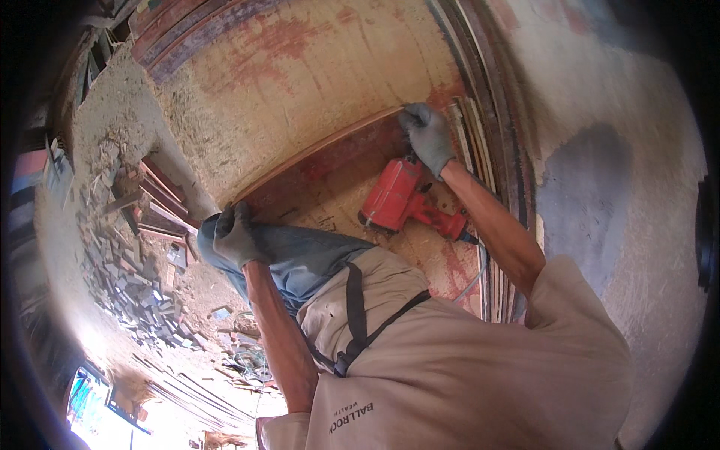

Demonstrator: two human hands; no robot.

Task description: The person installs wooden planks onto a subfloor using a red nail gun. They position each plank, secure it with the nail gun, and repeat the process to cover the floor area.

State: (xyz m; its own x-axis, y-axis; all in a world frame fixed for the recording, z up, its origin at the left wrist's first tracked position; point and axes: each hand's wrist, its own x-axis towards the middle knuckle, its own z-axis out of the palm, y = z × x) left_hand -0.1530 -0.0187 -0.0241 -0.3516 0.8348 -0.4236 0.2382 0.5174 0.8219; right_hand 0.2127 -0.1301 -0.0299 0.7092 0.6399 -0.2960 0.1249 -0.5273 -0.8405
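Observation:
A long reddish-brown wooden strip (315, 166) lies slantwise across a tan, red-stained wooden panel (330, 67). At the strip's lower left end, the gloved fingers of my left hand (238, 238) are closed on it, beside my knee. My right hand (429, 139), also in a grey glove, pinches the strip's upper right end. Just below the right hand rests a red pistol-grip power tool (394, 196), with what looks like a hose at the end of its grip. Neither hand is on the tool's grip. My fingers partly cover both ends of the strip.
Long thin boards (491, 90) are stacked along the panel's right side, beside a grey patched surface (589, 202). Small wood offcuts (142, 296) litter the floor at left, near several reddish short boards (163, 196). More strips (199, 22) lie at the panel's top left.

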